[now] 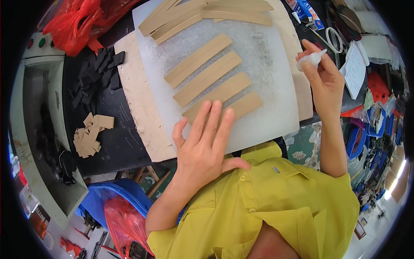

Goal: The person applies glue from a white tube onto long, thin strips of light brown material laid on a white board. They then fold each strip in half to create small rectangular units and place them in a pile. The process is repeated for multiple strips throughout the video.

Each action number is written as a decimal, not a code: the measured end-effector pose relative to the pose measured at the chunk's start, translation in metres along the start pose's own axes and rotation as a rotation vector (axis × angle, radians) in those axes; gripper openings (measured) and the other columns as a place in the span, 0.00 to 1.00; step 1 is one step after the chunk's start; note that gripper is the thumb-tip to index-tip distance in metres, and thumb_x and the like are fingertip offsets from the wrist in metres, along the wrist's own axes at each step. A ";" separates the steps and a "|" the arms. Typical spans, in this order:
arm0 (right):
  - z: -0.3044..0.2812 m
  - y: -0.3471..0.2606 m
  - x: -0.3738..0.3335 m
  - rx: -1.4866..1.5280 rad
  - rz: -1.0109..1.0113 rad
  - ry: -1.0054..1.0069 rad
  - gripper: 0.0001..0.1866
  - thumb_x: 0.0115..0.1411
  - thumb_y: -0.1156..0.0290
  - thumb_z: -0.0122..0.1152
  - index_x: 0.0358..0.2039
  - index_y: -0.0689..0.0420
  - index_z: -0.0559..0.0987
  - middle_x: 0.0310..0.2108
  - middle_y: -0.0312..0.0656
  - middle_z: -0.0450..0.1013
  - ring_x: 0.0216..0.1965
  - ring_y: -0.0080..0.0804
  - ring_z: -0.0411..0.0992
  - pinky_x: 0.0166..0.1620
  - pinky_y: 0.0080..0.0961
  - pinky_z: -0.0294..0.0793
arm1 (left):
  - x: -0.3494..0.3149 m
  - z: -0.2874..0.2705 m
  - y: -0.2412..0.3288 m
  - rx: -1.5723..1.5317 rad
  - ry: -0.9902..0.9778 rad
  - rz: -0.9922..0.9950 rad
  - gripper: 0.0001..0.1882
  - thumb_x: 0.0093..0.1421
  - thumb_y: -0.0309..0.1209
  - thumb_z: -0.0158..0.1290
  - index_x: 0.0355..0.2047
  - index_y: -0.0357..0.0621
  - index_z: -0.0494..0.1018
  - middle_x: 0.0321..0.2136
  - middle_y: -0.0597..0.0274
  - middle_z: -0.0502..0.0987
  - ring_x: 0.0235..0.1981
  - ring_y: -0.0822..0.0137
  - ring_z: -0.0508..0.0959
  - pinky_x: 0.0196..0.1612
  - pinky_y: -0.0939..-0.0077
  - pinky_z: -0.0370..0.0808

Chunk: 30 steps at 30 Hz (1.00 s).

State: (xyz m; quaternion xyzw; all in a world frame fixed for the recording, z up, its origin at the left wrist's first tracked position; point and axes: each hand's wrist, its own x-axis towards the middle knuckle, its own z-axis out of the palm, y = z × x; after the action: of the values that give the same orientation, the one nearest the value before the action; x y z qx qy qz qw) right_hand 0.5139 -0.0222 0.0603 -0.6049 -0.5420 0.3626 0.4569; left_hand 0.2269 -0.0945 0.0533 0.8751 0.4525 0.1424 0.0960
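Note:
My left hand (202,144) lies flat with its fingers spread, the fingertips resting on the nearest tan strips (243,105). It grips nothing and covers part of those strips. Farther up, two more tan strips (198,60) lie slantwise, roughly parallel, each with a line along its length. All of them rest on a whitish, scuffed board (276,95). Off the board's right side, my right hand (325,84) is closed around a small white squeeze bottle (311,60), its pointed nozzle tilted up to the right.
More tan strips (207,13) overlap at the board's far end. Left of it lie black pieces (97,73) and short tan pieces (92,134) in piles. A red plastic bag (88,21) sits far left. At right are a notebook (354,71) and a coiled white cord (334,41).

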 end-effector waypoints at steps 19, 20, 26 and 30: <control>0.042 -0.056 -0.051 -0.847 -0.799 -0.302 0.21 0.41 0.78 0.66 0.40 0.60 0.83 0.38 0.42 0.78 0.38 0.39 0.76 0.37 0.30 0.72 | -0.029 0.004 -0.027 -0.149 0.130 0.230 0.37 0.62 0.63 0.49 0.47 0.37 0.77 0.48 0.52 0.80 0.42 0.54 0.77 0.42 0.62 0.71; 0.046 -0.059 -0.052 -0.876 -0.822 -0.307 0.20 0.41 0.76 0.64 0.40 0.61 0.83 0.38 0.41 0.78 0.38 0.38 0.76 0.36 0.30 0.71 | -0.030 0.007 -0.026 -0.158 0.140 0.221 0.36 0.62 0.62 0.50 0.47 0.37 0.77 0.48 0.53 0.80 0.42 0.54 0.77 0.42 0.62 0.71; 0.061 -0.060 -0.054 -0.975 -0.958 -0.301 0.20 0.42 0.70 0.62 0.39 0.62 0.83 0.37 0.39 0.76 0.38 0.36 0.75 0.36 0.28 0.67 | -0.031 0.014 -0.028 -0.190 0.184 0.200 0.34 0.62 0.60 0.51 0.47 0.37 0.77 0.47 0.54 0.80 0.42 0.55 0.77 0.41 0.62 0.71; 0.064 -0.063 -0.059 -0.998 -0.955 -0.362 0.21 0.42 0.70 0.63 0.39 0.62 0.83 0.38 0.39 0.76 0.38 0.36 0.75 0.35 0.28 0.66 | -0.031 0.014 -0.027 -0.189 0.187 0.187 0.33 0.63 0.59 0.52 0.47 0.37 0.77 0.47 0.56 0.80 0.42 0.56 0.77 0.42 0.62 0.70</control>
State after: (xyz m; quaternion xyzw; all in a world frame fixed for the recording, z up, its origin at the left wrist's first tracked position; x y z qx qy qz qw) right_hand 0.4248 -0.0701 0.0960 -0.3686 -0.9164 -0.0737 0.1374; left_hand 0.1940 -0.1046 0.0274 0.8834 0.3606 0.2735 0.1217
